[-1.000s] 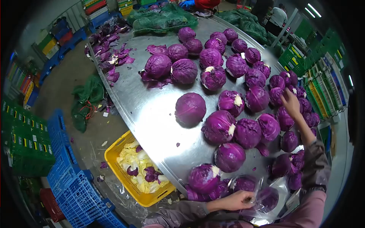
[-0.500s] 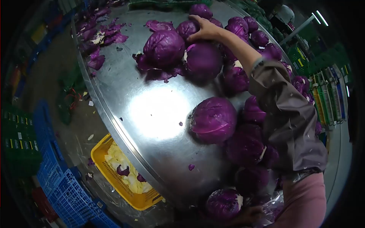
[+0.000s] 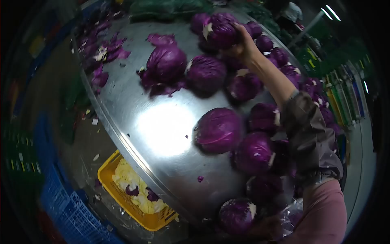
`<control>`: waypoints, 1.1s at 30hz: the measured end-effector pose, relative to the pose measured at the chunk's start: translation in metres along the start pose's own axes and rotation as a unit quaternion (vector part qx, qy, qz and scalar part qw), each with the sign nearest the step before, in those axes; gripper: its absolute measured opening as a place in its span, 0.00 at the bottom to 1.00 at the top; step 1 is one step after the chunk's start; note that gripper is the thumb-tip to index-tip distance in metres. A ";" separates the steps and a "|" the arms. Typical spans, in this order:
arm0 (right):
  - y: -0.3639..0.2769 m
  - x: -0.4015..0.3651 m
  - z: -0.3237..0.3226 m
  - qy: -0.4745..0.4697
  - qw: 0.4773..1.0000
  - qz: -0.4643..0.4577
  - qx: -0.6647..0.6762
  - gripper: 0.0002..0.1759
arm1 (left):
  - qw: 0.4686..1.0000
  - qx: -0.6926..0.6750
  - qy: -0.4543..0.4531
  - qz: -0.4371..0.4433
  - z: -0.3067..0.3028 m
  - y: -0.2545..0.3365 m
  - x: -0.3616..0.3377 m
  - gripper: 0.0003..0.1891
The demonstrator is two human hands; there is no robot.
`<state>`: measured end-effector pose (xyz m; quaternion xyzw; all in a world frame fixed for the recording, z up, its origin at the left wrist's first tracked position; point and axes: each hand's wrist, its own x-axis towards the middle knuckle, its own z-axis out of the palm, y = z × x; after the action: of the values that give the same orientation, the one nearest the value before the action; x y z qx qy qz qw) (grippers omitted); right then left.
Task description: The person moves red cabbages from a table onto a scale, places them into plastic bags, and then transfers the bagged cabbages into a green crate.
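Note:
My right hand [image 3: 243,45] reaches to the far side of the metal table and grips a red cabbage [image 3: 222,31] from its right side. The cabbage's pale cut stem faces left. Another red cabbage [image 3: 199,22] sits just left of it. Closer in, a wrinkled red cabbage [image 3: 206,74] rests beside a smooth one [image 3: 166,63] with loose leaves under it. At the bottom edge, a dark shape that seems to be my left hand [image 3: 266,228] is close to a red cabbage [image 3: 237,215]. Shadow hides its fingers.
The steel table [image 3: 162,171] has a raised left rim. Torn purple leaves [image 3: 103,51] lie at its far left. Several more cabbages [image 3: 254,152] crowd the right side. Below the rim stands a yellow crate [image 3: 122,201] with pale leaves, near blue crates [image 3: 77,215].
My right hand has closed on a cabbage at the far side and raised it slightly, moving right. The view has shifted a little. The cabbage near the bottom edge stays about where it was.

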<state>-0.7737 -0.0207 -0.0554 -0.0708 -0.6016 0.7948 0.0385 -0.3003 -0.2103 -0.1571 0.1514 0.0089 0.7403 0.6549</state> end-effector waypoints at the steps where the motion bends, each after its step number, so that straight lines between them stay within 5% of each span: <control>1: -0.018 -0.042 0.006 -0.011 1.000 0.002 0.025 0.36 | 1.000 0.006 -0.014 -0.011 0.000 0.006 -0.001 0.06; 3: -0.048 -0.108 -0.009 -0.024 0.998 0.013 0.063 0.35 | 0.958 0.264 0.105 -0.034 0.007 0.020 -0.008 0.12; 5: -0.079 -0.190 -0.024 0.003 0.998 0.036 0.043 0.36 | 0.984 0.142 0.058 -0.094 0.010 0.039 -0.008 0.13; 7: -0.109 -0.276 0.002 0.139 0.990 0.006 0.023 0.40 | 0.979 0.149 0.091 -0.101 0.029 0.056 -0.011 0.10; 11: -0.140 -0.422 -0.003 0.167 0.971 -0.023 0.168 0.46 | 0.988 0.144 0.024 -0.054 0.045 0.062 -0.004 0.08; 12: -0.142 -0.458 -0.010 0.022 0.971 -0.025 0.238 0.49 | 0.980 0.186 0.030 -0.056 0.062 0.070 -0.002 0.06; 15: -0.135 -0.528 0.000 0.334 0.920 -0.182 0.098 0.48 | 0.965 0.257 0.046 -0.039 0.104 0.074 0.004 0.05; 16: -0.132 -0.545 0.000 0.335 0.917 -0.189 0.104 0.48 | 0.961 0.264 0.073 -0.041 0.116 0.069 0.003 0.05; 23: -0.109 -0.621 0.001 0.085 0.939 -0.073 0.325 0.35 | 0.907 0.392 0.157 0.008 0.165 0.019 -0.008 0.04; 25: -0.086 -0.645 -0.025 0.154 0.950 -0.001 0.271 0.32 | 0.888 0.415 0.192 0.054 0.182 0.003 -0.005 0.07; 31: -0.065 -0.691 -0.037 0.160 0.977 0.120 0.069 0.49 | 0.890 0.336 0.272 0.144 0.192 -0.046 0.000 0.15; 33: -0.057 -0.692 -0.032 0.183 0.966 0.161 0.085 0.47 | 0.832 0.441 0.298 0.154 0.198 -0.057 0.002 0.17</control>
<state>-0.0867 -0.0759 0.0365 -0.3075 -0.4953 0.8121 0.0249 -0.1982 -0.2373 0.0205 0.1958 0.5061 0.7581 0.3616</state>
